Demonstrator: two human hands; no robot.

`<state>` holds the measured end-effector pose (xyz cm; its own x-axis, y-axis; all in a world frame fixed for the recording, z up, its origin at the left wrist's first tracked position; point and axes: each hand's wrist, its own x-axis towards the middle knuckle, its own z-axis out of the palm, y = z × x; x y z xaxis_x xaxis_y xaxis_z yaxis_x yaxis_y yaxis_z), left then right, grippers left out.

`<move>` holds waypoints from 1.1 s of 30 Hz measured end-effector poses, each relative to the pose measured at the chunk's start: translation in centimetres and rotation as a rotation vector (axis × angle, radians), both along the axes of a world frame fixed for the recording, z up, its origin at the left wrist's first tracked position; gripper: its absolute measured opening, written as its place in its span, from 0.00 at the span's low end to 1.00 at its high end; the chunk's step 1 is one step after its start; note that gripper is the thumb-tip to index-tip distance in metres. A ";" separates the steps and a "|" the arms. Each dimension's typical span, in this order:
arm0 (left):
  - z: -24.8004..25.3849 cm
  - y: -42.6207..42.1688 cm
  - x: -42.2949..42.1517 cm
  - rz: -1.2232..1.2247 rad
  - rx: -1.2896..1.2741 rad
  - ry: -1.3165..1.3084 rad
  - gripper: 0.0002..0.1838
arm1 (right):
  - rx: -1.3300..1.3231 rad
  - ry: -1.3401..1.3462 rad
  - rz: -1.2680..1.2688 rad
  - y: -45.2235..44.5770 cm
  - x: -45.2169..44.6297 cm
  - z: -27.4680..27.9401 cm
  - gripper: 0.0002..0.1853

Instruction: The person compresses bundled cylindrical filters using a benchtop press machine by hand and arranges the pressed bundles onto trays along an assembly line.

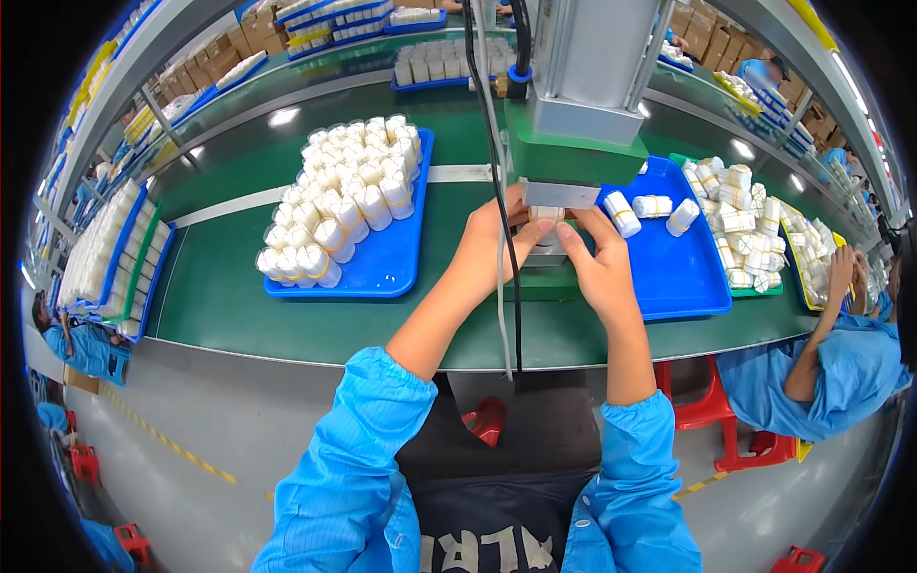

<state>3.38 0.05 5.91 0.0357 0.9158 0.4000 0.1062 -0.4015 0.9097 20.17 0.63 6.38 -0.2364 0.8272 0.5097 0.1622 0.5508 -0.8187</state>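
Under the head of a bench press (585, 143), a white cylindrical piece (547, 214) sits on the metal block of the fixture. My left hand (489, 246) closes on the piece from the left, its thumb at the front. From the other side my right hand (602, 263) grips it too, thumb toward the middle. Fingers hide most of the piece. Right of the press, a blue tray (673, 286) holds several loose white cylinders (652, 205) with yellowish bands. Another blue tray (406, 272), on the left, is packed with upright white cylinders (349, 191).
Black and grey cables (501, 191) hang in front of my left wrist. A green tray (759, 290) heaped with cylinders stands at the right. Beyond it a co-worker in a blue smock (821, 368) works at a yellow tray (812, 301). Stacked trays (124, 258) stand at the far left.
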 end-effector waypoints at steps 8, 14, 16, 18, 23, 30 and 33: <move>-0.5 -0.2 -0.2 0.237 0.125 0.423 0.22 | 0.003 -0.088 -0.006 1.2 0.9 -2.4 0.20; -1.8 -0.1 0.1 0.192 0.168 0.266 0.21 | 0.081 -0.115 -0.068 0.0 -0.4 -2.3 0.24; -2.3 -0.1 0.1 0.163 0.123 0.215 0.21 | 0.115 -0.138 -0.085 0.0 -0.5 -2.4 0.23; -2.3 -0.2 0.0 0.153 0.142 0.222 0.21 | 0.096 -0.152 -0.089 -0.1 -0.5 -2.6 0.23; -1.6 -0.9 0.2 0.170 0.226 0.301 0.15 | 0.140 -0.153 -0.150 0.0 -1.0 -2.8 0.22; -1.9 -0.9 -0.8 0.034 0.146 0.266 0.18 | 0.047 -0.060 -0.265 -0.4 -2.7 -1.2 0.21; -2.2 -1.0 -0.8 0.036 0.137 0.266 0.19 | 0.039 -0.077 -0.287 0.0 -2.7 -2.4 0.21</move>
<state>2.54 -0.96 3.71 0.1245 0.8564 0.5010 0.3497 -0.5104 0.7856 17.43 0.64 4.01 -0.0351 0.8457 0.5324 0.3767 0.5047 -0.7768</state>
